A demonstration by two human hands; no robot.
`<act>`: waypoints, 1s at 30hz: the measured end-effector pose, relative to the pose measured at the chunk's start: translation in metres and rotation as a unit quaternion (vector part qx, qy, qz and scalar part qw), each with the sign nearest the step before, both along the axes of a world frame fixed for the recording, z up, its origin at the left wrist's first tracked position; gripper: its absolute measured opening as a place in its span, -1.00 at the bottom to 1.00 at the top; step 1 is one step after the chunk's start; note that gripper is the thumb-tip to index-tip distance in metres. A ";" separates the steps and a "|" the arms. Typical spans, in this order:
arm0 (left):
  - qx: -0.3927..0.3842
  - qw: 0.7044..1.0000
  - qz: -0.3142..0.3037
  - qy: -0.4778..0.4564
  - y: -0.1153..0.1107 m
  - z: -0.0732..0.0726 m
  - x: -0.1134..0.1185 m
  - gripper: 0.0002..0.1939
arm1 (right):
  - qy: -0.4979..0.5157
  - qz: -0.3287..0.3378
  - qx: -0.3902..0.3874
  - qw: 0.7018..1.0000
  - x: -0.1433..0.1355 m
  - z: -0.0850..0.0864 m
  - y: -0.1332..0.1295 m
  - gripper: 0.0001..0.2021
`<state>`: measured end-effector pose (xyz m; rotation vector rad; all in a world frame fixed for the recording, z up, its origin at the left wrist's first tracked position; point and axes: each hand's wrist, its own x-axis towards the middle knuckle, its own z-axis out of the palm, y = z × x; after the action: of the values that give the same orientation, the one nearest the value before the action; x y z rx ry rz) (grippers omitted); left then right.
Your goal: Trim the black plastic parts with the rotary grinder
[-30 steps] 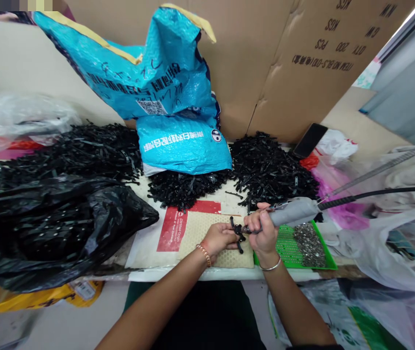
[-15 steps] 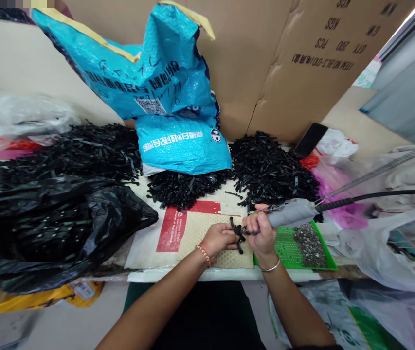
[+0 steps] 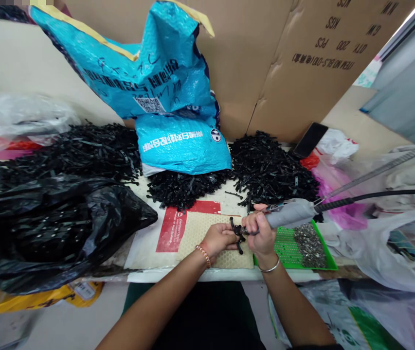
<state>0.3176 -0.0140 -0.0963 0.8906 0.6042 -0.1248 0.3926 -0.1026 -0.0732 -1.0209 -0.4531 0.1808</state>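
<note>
My left hand (image 3: 219, 240) pinches small black plastic parts (image 3: 238, 236) above a cream textured mat (image 3: 196, 243). In my right hand (image 3: 260, 232) is a grey electric screwdriver (image 3: 291, 213), its tip end pointing left at the black parts. My fingers wrap round the front of the tool, so where its bit meets the parts is hidden. A cord and a coiled hanger run from its rear to the right. Partly behind my right hand lies a green tray (image 3: 283, 248) of small metal screws (image 3: 309, 245).
Heaps of black parts (image 3: 273, 170) lie along the back. A blue sack (image 3: 183, 141) leans there against a cardboard box (image 3: 251, 58). To the left spreads a black plastic bag (image 3: 119, 209) with more parts. A phone (image 3: 311, 138) rests at back right, near plastic bags (image 3: 371, 243).
</note>
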 end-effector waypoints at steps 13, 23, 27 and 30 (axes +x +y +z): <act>-0.004 1.000 0.000 -0.005 -0.001 0.001 -0.001 -0.66 | -0.001 0.002 0.003 1.000 0.001 0.000 0.000 -0.76; -0.001 1.000 -0.003 -0.003 0.000 -0.003 0.000 -0.62 | -0.030 0.029 -0.027 0.999 0.000 -0.006 -0.001 -0.79; -0.002 1.000 -0.005 0.005 0.000 -0.003 0.002 -0.65 | -0.046 0.083 -0.032 0.995 0.004 -0.007 0.000 -0.83; 0.001 1.000 0.002 0.017 -0.001 -0.001 0.004 -0.71 | -0.021 0.116 -0.035 0.992 0.006 -0.005 0.001 -0.82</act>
<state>0.3211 -0.0145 -0.0973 0.8914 0.6373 -0.1354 0.3988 -0.1017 -0.0785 -1.0403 -0.6073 0.3861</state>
